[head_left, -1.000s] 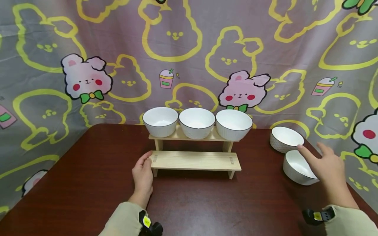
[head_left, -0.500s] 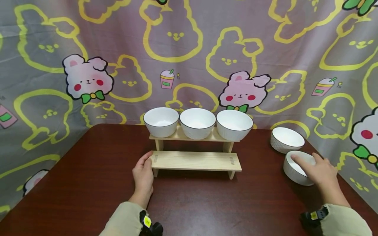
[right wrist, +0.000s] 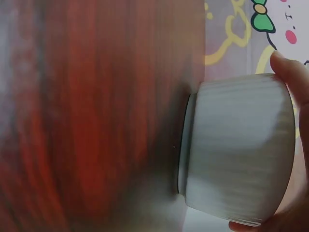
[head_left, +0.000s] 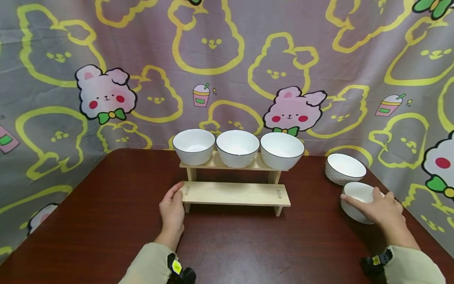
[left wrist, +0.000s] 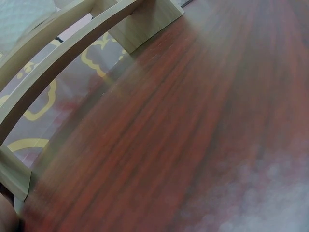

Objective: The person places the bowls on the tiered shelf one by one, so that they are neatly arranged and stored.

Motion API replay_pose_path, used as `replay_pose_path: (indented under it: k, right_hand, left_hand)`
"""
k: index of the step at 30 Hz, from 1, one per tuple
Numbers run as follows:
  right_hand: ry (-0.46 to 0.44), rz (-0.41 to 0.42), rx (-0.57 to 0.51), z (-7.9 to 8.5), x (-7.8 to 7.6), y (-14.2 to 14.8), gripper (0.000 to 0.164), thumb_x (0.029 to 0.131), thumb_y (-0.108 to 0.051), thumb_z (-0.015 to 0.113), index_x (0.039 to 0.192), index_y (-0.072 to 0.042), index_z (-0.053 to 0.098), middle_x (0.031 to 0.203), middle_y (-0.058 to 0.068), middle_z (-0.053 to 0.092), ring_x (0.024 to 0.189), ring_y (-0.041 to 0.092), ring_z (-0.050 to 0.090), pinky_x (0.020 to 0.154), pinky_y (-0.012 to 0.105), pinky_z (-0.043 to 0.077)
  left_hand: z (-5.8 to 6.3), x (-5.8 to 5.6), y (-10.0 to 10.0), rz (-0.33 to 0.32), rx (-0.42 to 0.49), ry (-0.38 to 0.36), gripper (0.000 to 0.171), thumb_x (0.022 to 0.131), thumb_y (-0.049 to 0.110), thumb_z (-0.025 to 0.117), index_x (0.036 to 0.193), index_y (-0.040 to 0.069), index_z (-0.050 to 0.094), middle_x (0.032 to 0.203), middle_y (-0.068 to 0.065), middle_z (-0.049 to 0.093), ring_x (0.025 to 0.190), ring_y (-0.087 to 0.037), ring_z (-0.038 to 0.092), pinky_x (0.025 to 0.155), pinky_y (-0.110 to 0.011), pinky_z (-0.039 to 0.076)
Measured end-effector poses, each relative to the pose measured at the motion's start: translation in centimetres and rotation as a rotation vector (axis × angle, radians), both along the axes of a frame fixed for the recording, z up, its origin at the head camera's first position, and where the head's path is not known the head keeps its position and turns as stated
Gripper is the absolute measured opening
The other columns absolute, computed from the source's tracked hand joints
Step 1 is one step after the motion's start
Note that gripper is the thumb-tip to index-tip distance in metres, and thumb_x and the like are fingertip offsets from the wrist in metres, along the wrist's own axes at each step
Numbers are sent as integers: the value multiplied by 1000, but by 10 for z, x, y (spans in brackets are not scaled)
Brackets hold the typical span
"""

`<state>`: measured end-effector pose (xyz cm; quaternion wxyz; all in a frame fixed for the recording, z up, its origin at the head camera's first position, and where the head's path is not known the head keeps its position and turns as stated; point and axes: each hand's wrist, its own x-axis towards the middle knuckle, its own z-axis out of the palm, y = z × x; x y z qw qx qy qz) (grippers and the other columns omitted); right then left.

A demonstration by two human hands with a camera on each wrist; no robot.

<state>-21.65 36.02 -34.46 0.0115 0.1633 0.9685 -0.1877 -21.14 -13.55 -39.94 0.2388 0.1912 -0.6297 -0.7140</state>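
Observation:
My left hand (head_left: 172, 209) holds the left end of the lower board of a two-tier wooden rack (head_left: 234, 194). Part of that rack (left wrist: 63, 53) shows in the left wrist view, with only a bit of the hand at the lower left corner. On the right of the table, my right hand (head_left: 384, 213) spans the rim of the nearer white bowl (head_left: 354, 209), thumb at its left side and fingers across the right. In the right wrist view this ribbed bowl (right wrist: 236, 150) has its foot right at the tabletop, with thumb and a fingertip on opposite sides of its rim.
Three white bowls with dark rims, left (head_left: 193, 148), middle (head_left: 237, 150) and right (head_left: 281, 152), stand along the upper tier. Another bowl (head_left: 342, 171), with textured sides, sits just behind the gripped one. A patterned curtain (head_left: 220, 59) hangs behind the dark wooden table (head_left: 124, 221).
My right hand has moved left and down onto the nearer bowl, and its thumb and fingers have come to the rim. The left hand stays at the rack.

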Motion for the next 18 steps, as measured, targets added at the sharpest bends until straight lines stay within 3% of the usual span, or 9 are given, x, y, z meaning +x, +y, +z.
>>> replay_pose_path:
  k: [7, 14, 18]
  right_hand:
    - [-19, 40, 20, 0, -2, 0, 121, 77, -73, 45, 135, 21, -3, 121, 52, 9, 104, 67, 17, 76, 68, 30]
    - [59, 51, 99, 1, -6, 2, 112, 76, -72, 48, 126, 24, 24, 103, 44, 36, 96, 54, 35, 71, 61, 30]
    - [94, 50, 112, 3, -5, 1, 107, 74, -71, 51, 120, 23, 31, 97, 41, 42, 91, 52, 39, 66, 57, 31]
  left_hand:
    - [0, -1, 0, -1, -2, -5, 30, 90, 10, 46, 113, 6, 66, 118, -11, 61, 100, -11, 53, 74, -13, 43]
    - [0, -1, 0, -7, -11, -20, 31, 91, 10, 45, 115, 7, 65, 120, -10, 60, 104, -12, 52, 76, -13, 42]
    - [0, 0, 1, -8, -13, -22, 32, 91, 11, 45, 115, 7, 65, 121, -12, 59, 105, -14, 52, 76, -14, 42]
